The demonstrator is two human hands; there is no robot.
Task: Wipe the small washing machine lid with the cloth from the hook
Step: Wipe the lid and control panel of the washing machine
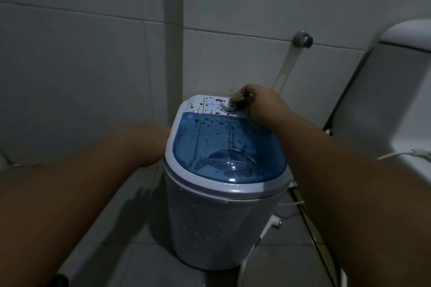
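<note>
The small washing machine (224, 216) stands on the tiled floor in the middle of the head view. Its blue see-through lid (224, 147) and white control panel (200, 106) are speckled with brown spots. My right hand (258, 105) is at the back right of the panel, fingers closed on a small brownish wad of cloth (238, 97) pressed on top of the round knob (229, 107). My left forearm reaches to the machine's left side. My left hand (166, 131) is mostly hidden behind the machine's rim, so its grip does not show.
A white toilet (396, 100) stands close on the right. A chrome wall fitting (303, 39) with a pale strap hanging from it is behind the machine. A white vertical pipe (173, 30) runs up the tiled wall. White cable and hose (277, 221) lie at the machine's right foot.
</note>
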